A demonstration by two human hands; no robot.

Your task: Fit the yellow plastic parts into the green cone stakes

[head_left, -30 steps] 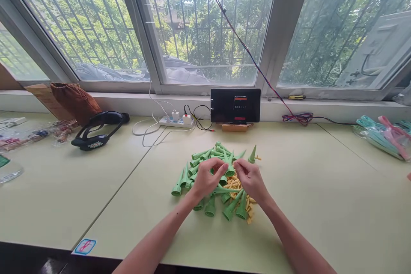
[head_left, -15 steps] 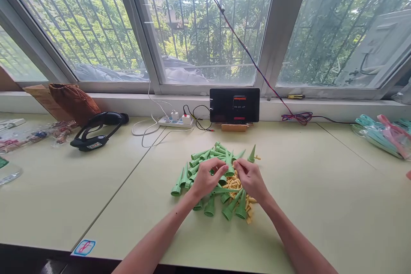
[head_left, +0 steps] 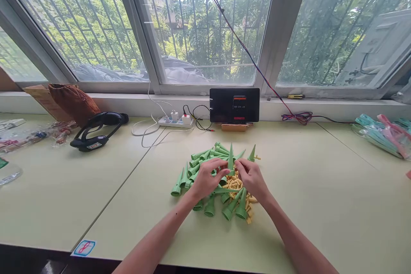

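Note:
Between my two hands a green plastic cone spike (head_left: 230,159) stands point up. My left hand (head_left: 208,176) grips it near its wide base with thumb and fingers. Close against the spike's right side, my right hand (head_left: 251,176) is closed in a pinch; what sits between its fingertips is too small to make out. Below and around my hands lie several more green cone spikes (head_left: 209,206) in a loose pile. Small yellow plastic pegs (head_left: 233,183) are heaped among them, partly covered by my right hand.
Behind the pile, a green spike (head_left: 252,153) with a yellow peg sticks up. A tablet (head_left: 234,105) showing a timer leans at the sill. A power strip (head_left: 176,121), black headset (head_left: 98,132) and brown pouch (head_left: 73,102) are to the left; bagged strips (head_left: 382,135) are far right.
The green spike in my left hand has turned from tilted, its open base towards me, to upright. My right hand has shifted very slightly; the pile looks the same.

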